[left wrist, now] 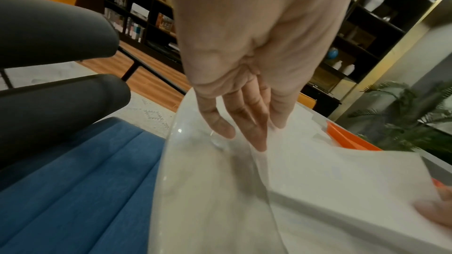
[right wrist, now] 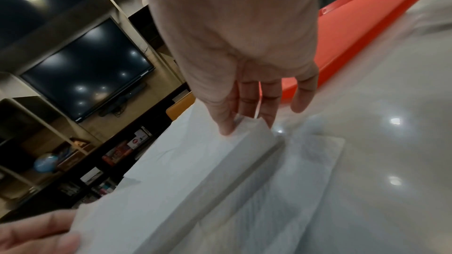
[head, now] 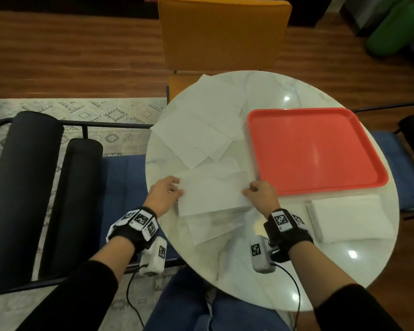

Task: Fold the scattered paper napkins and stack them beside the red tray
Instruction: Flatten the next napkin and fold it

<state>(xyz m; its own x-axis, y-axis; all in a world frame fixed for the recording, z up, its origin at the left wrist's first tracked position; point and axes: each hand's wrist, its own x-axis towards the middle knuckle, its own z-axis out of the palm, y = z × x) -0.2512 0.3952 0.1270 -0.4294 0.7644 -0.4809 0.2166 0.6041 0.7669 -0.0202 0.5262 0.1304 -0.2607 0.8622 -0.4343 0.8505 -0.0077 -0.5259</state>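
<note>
1. The left hand (head: 164, 192) pinches the left short edge of one napkin (head: 213, 194), thumb on top and fingers (left wrist: 257, 138) reaching under; the right hand (head: 261, 194) pinches the opposite edge the same way. The napkin is lifted off the round tabletop (head: 237, 271) toward its near-left edge, and its front part appears to be doubled over.

2. The paper is thin and limp. If the two hands do not travel together, the edges will likely land out of line and the crease come out crooked.

3. Another flat napkin (head: 215, 228) lies right below the held one. A low sweep could drag it along or catch it into the fold.

4. The loose napkins (head: 201, 130) overlap at the far-left edge, one corner past the rim, so a sleeve or a draught might push them off.

5. The red tray (head: 316, 149) sits just beside the right hand, toward the right edge; a knuckle could nudge it.

6. The folded stack (head: 349, 218) rests at the tray's near side, close to the near-right edge. A careless drop there may skew it or slide sheets toward the rim.
</note>
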